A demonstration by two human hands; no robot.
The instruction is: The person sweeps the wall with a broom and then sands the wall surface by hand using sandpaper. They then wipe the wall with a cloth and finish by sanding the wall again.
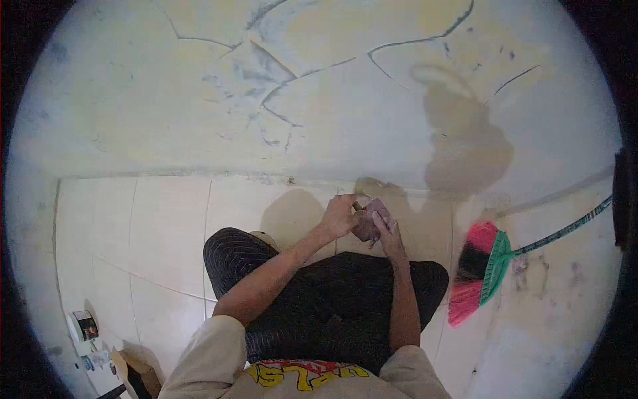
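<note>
Right hand (390, 237) grasps a purple piece (363, 230), left hand (339, 218) apparently pinching its left edge; uneven pulling could drop it onto the floor (166, 229).

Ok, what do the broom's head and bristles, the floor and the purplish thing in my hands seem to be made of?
Broom head: likely plastic, evenly green and ribbed.
Bristles: probably synthetic fibre, matte-looking, vivid pink and black.
Floor: likely ceramic tile, pale and smooth, with straight joint lines.
Purplish thing: matte, perhaps paper, cloth or sandpaper; too small to tell.
</note>
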